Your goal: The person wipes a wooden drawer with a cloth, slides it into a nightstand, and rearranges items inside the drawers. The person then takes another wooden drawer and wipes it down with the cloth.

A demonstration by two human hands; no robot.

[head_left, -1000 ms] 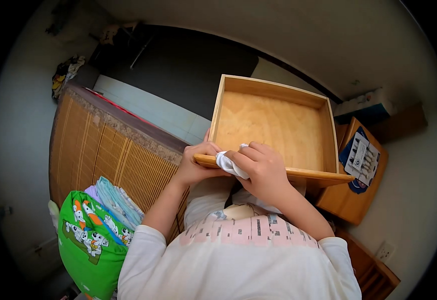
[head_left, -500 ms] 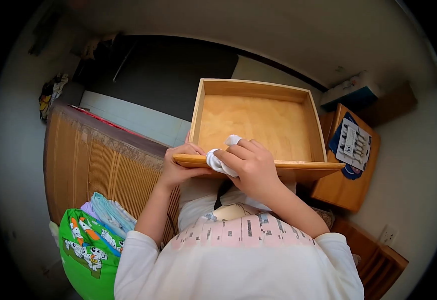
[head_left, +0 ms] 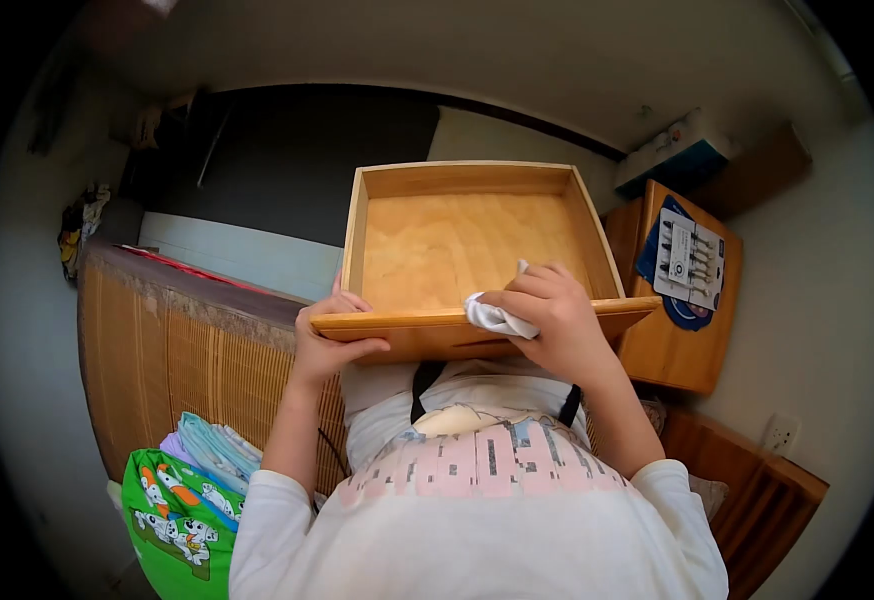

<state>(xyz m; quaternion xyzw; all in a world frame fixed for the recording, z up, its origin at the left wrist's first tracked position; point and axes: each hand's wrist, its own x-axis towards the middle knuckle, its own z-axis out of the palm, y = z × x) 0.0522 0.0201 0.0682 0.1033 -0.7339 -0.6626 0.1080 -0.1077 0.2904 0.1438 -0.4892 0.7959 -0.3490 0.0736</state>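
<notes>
A wooden drawer (head_left: 477, 240) rests over my lap, its front panel turned towards me and nothing inside it. My left hand (head_left: 332, 325) grips the left end of the front panel, thumb on the near face and fingers over the top edge. My right hand (head_left: 554, 315) is closed around a white cloth (head_left: 497, 317), which is folded over the top edge of the panel right of its middle. Part of the cloth sticks up between the fingers. The fingers beyond the panel are partly hidden.
On the right stands a wooden cabinet (head_left: 677, 350) with a carded pack of small items (head_left: 690, 255) on top. At my left are a bamboo mat (head_left: 197, 340), folded cloths (head_left: 212, 440) and a green dalmatian-print bag (head_left: 177, 530). A wall socket (head_left: 782, 433) is at right.
My right hand has slid the white cloth rightwards along the top edge of the drawer front. My left hand keeps its hold on the left end. The view has shifted slightly.
</notes>
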